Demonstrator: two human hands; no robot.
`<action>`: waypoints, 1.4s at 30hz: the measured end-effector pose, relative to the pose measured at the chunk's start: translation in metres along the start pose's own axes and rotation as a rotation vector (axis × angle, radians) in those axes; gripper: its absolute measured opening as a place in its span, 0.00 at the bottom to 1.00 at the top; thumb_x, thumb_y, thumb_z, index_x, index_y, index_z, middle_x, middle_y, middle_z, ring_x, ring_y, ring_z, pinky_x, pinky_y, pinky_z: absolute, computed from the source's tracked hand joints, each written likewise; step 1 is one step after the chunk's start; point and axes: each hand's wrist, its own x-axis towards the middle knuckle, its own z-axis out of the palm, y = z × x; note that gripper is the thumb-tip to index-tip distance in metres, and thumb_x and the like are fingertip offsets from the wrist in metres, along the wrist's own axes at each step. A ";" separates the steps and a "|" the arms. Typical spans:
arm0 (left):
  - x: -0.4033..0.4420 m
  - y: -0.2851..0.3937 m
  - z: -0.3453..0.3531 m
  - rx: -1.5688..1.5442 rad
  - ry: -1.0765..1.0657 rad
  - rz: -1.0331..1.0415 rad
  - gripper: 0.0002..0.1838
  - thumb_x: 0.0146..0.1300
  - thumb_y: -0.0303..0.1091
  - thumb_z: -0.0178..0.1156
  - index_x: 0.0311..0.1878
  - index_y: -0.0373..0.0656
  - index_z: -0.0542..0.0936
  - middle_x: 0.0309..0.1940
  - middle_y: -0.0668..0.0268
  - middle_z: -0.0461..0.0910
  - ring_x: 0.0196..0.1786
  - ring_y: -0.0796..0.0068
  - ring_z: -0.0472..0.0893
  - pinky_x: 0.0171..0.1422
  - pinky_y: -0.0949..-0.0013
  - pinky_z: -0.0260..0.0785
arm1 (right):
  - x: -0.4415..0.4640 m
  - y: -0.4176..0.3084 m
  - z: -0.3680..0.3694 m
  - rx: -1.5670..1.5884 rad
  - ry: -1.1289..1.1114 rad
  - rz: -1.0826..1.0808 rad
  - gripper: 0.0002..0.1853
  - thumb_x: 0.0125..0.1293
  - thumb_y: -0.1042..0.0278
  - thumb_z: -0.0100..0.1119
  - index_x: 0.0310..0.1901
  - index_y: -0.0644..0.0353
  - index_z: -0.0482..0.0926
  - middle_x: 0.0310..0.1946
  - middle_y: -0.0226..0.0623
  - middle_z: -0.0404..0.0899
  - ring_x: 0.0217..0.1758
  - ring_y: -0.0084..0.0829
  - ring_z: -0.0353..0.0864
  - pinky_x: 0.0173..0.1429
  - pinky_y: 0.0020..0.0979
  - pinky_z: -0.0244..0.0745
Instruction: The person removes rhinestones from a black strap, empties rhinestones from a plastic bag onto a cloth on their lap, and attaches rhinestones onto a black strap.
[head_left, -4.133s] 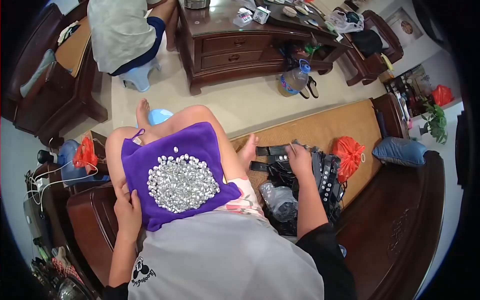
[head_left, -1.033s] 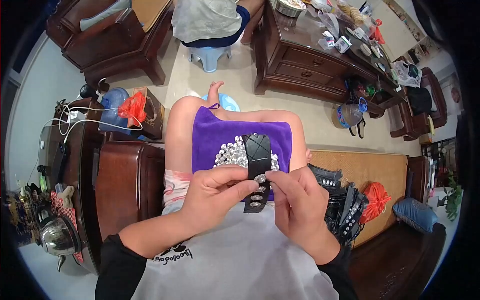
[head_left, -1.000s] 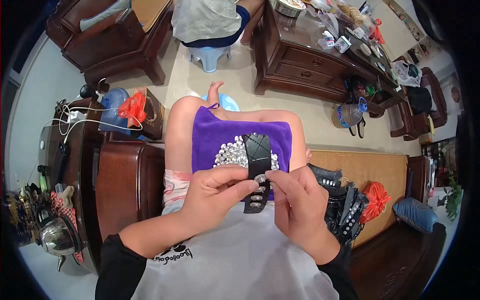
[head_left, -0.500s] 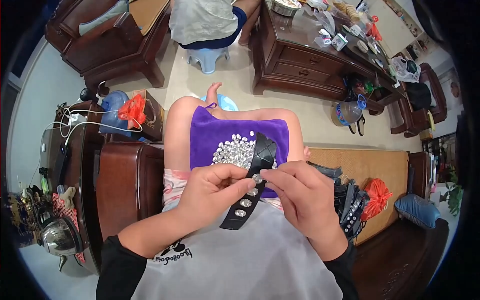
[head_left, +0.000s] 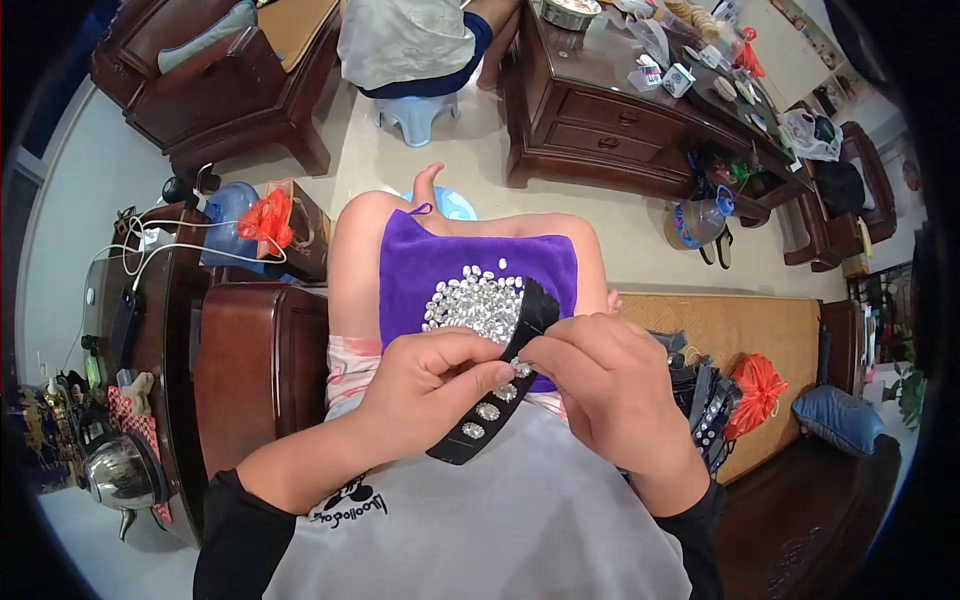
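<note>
A black strap [head_left: 535,312] slants between my hands, with a row of clear oval rhinestones [head_left: 487,411] along its lower part. My left hand [head_left: 425,385] grips the strap's left edge between thumb and forefinger. My right hand [head_left: 615,385] is closed at the opposite edge, its fingertips pinching beside the uppermost rhinestone on the strap. Whether they hold anything else is hidden. Beneath, a purple velvet pouch [head_left: 425,265] lies across my lap, bearing a pile of loose rhinestones [head_left: 470,305].
To my right, more black straps [head_left: 712,415] lie beside a red plastic bag [head_left: 757,395] on a woven mat [head_left: 790,345]. A person [head_left: 405,45] sits ahead on a blue stool [head_left: 418,118]. A dark wooden table [head_left: 580,110] stands ahead right, a kettle [head_left: 120,475] at left.
The strap has tilted, its top end shifting down and right and its lower end slightly left. My right fingers have curled further over its edge; my left hand keeps its grip.
</note>
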 end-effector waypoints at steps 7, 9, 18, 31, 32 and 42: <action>0.000 -0.004 0.006 0.034 0.058 0.127 0.03 0.59 0.22 0.63 0.36 0.33 0.82 0.28 0.68 0.80 0.26 0.83 0.71 0.30 0.81 0.64 | 0.001 -0.003 0.000 -0.020 -0.007 0.033 0.11 0.48 0.78 0.59 0.37 0.59 0.80 0.34 0.32 0.78 0.33 0.31 0.76 0.40 0.29 0.69; -0.001 -0.002 0.007 -0.037 0.069 0.042 0.03 0.59 0.22 0.63 0.36 0.33 0.82 0.28 0.68 0.80 0.26 0.83 0.72 0.31 0.81 0.65 | 0.000 -0.002 0.002 0.008 0.033 0.036 0.11 0.49 0.79 0.59 0.37 0.59 0.80 0.33 0.32 0.78 0.32 0.31 0.76 0.39 0.29 0.69; 0.005 -0.001 0.004 -0.521 0.078 -0.263 0.03 0.61 0.25 0.63 0.37 0.37 0.81 0.30 0.68 0.80 0.29 0.85 0.76 0.36 0.83 0.71 | -0.010 -0.003 0.009 0.201 0.200 0.167 0.12 0.51 0.80 0.62 0.39 0.59 0.80 0.34 0.32 0.80 0.28 0.29 0.77 0.33 0.26 0.71; 0.004 0.005 0.001 -0.625 0.070 -0.385 0.05 0.63 0.28 0.62 0.39 0.37 0.80 0.28 0.68 0.79 0.29 0.85 0.76 0.35 0.83 0.71 | -0.010 0.002 0.017 0.012 0.226 0.019 0.09 0.53 0.74 0.66 0.36 0.60 0.80 0.31 0.31 0.80 0.25 0.27 0.74 0.29 0.25 0.69; 0.004 0.006 0.002 -0.625 0.072 -0.398 0.05 0.63 0.28 0.62 0.39 0.37 0.80 0.28 0.68 0.79 0.29 0.85 0.75 0.34 0.84 0.71 | -0.010 0.002 0.017 -0.001 0.219 0.008 0.08 0.53 0.74 0.66 0.36 0.59 0.80 0.31 0.30 0.80 0.25 0.26 0.74 0.29 0.24 0.69; 0.003 0.005 0.000 -0.748 0.003 -0.465 0.04 0.63 0.27 0.62 0.38 0.38 0.81 0.27 0.68 0.78 0.27 0.84 0.74 0.32 0.85 0.67 | -0.013 0.007 0.019 -0.091 0.308 -0.149 0.08 0.47 0.76 0.68 0.31 0.60 0.80 0.25 0.31 0.80 0.21 0.28 0.73 0.28 0.25 0.70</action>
